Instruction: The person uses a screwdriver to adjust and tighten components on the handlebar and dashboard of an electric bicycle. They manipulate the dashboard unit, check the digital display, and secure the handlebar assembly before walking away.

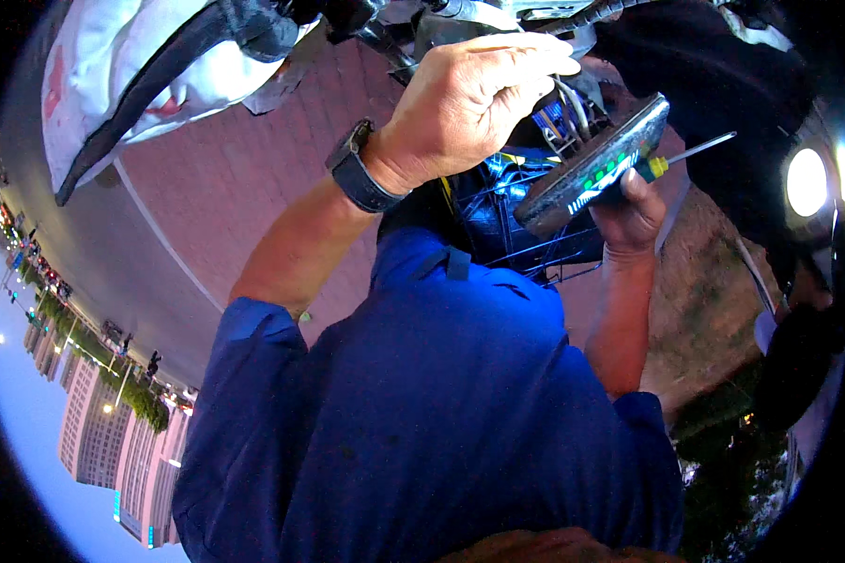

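Observation:
My left hand, with a black watch on its wrist, is raised beside several cables at the top. Its fingers are bent and pressed together, and whatever lies between them is hidden. Lower right, my right hand grips a dark display panel with a lit face of green and white marks, tilted up to the right. The same hand holds a screwdriver against the panel; its yellow-green collar shows by my thumb and its metal shaft points right. Grey and blue wires run behind the panel, near my left fingertips.
Above are black handlebar-like parts. A white padded cover with a black edge hangs at upper left. Thin blue-lit rods show below the panel. Reddish paving lies beneath; a bright round lamp shines at right.

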### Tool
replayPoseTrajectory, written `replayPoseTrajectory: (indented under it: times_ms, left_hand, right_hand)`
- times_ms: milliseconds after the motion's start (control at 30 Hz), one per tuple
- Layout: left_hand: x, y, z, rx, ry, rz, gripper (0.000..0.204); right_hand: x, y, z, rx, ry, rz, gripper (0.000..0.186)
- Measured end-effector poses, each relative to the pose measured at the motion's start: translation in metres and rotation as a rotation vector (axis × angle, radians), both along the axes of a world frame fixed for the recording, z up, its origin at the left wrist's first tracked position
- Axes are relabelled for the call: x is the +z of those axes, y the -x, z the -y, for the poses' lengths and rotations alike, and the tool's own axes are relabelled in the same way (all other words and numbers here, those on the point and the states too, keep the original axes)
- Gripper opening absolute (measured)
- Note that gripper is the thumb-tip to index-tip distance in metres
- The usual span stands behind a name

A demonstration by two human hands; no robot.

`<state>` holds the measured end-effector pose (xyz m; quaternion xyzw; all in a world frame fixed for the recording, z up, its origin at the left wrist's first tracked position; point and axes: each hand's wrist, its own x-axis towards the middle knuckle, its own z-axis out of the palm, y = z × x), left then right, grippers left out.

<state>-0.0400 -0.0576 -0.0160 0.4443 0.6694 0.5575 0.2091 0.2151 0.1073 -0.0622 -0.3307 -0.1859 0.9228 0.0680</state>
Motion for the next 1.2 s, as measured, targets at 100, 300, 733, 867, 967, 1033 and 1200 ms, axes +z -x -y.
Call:
replayPoseTrajectory:
  times_ms: [100,300,733,867,967,1033,1200]
  left_hand:
    - [-0.005,0.006,-0.004,-0.059,-0.043,0.024,0.017]
    - [-0.005,0.007,-0.008,-0.097,-0.065,0.106,0.015]
    - [0.003,0.012,0.002,-0.219,-0.042,0.087,0.029]
    - [0.006,0.006,0.009,-0.224,0.002,0.017,0.041]
    - [0.011,0.006,0.005,-0.177,0.014,-0.003,0.049]
    - [0.007,0.001,0.004,-0.122,0.002,-0.062,0.051]
    - [0.001,-0.01,-0.005,0.033,-0.033,-0.135,0.049]
  right_hand:
    - [0.008,0.005,0.003,-0.025,0.098,0.002,0.06]
    - [0.014,0.009,0.013,-0.101,0.054,-0.005,0.054]
    - [0.016,0.011,0.016,-0.124,0.15,-0.046,0.054]
    - [0.01,0.001,0.02,-0.156,0.134,-0.022,0.058]
    - [0.024,0.01,0.014,-0.21,0.175,-0.014,0.064]
    - [0.025,0.006,0.013,-0.223,0.149,0.005,0.064]
    - [0.039,0.017,0.012,-0.232,0.083,0.106,0.067]
